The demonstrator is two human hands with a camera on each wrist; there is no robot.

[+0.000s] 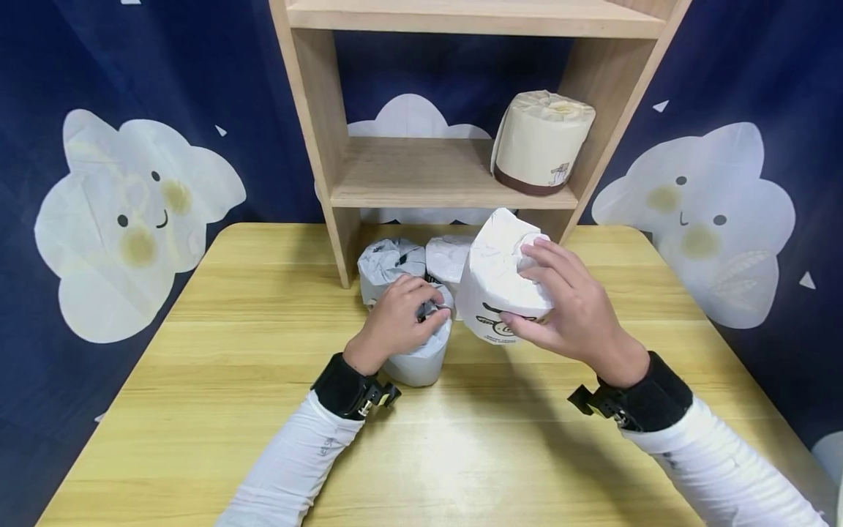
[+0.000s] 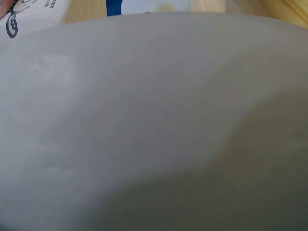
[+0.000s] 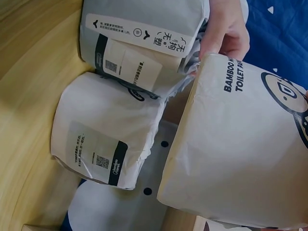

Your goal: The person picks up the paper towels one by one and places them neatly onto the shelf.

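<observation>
My right hand (image 1: pixel 546 296) grips a white wrapped toilet paper roll (image 1: pixel 497 282), held tilted above the wooden table (image 1: pixel 230 410); the same roll (image 3: pixel 240 144) fills the right of the right wrist view. On a second wrapped roll (image 1: pixel 424 351) standing on the table, my left hand (image 1: pixel 402 318) curls its fingers over the crumpled top. That roll's white wrapper (image 2: pixel 144 125) fills the left wrist view. Two more wrapped rolls (image 1: pixel 388 263) (image 1: pixel 448 256) stand behind, under the shelf. A beige roll with a brown band (image 1: pixel 540 143) sits on the shelf board.
A wooden shelf unit (image 1: pixel 421 176) stands at the table's back edge, its left upright (image 1: pixel 323 139) near the rolls. A dark blue cloth with white cloud figures (image 1: pixel 132 212) hangs behind. The near table surface shows only my sleeves.
</observation>
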